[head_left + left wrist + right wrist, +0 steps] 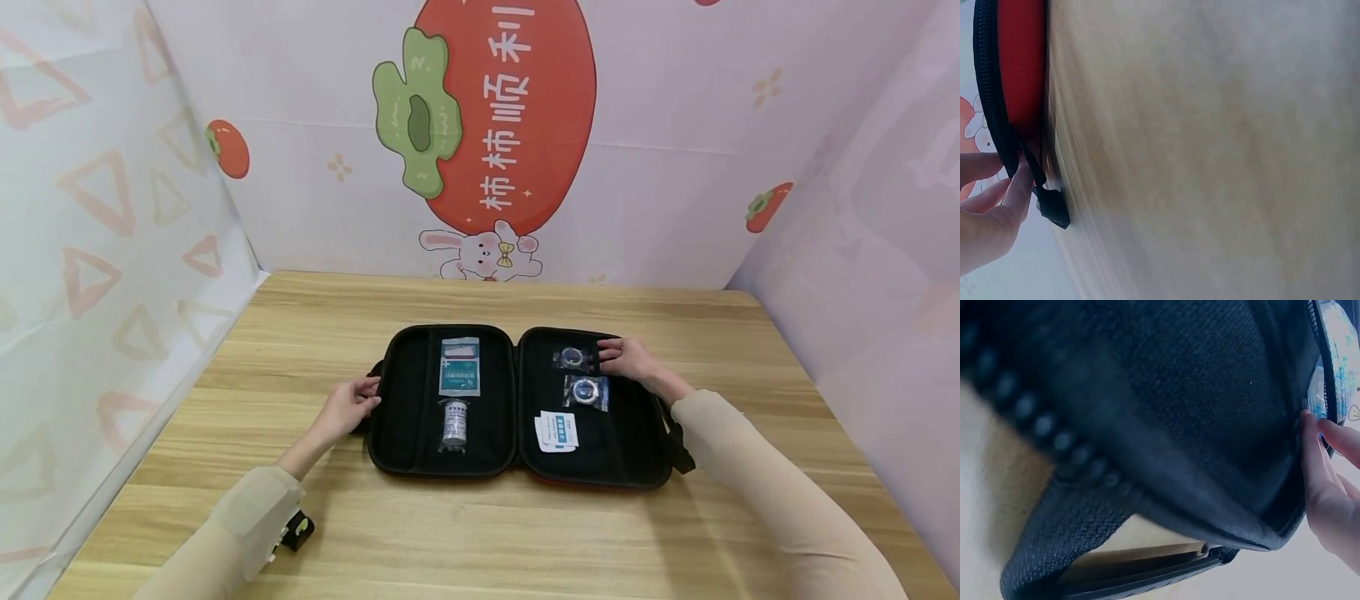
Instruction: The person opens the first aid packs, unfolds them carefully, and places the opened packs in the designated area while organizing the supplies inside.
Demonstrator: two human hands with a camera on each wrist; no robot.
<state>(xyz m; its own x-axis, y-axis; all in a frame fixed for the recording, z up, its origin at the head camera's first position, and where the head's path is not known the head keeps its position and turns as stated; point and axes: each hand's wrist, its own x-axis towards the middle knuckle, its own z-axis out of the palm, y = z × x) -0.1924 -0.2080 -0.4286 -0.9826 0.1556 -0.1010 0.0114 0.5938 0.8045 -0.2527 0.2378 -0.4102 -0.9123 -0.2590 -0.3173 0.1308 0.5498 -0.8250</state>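
A zipped first aid case, black inside, lies unfolded flat on the table. My left hand pinches its left rim; the left wrist view shows the red outer wall. At the far part of the right half is my right hand, with thumb and index finger at a zipped inner edge. Close to those fingertips is a wrapped ring-shaped roll, and a second wrapped roll lies nearer. White-and-blue packets lie below. The left half holds a teal packet and a wrapped bandage roll.
The wooden table extends around the case. A black strap handle sticks out on the right side, and a zip pull hangs by my left fingers. A small black object shows beside my left sleeve. Printed cloth walls enclose the table.
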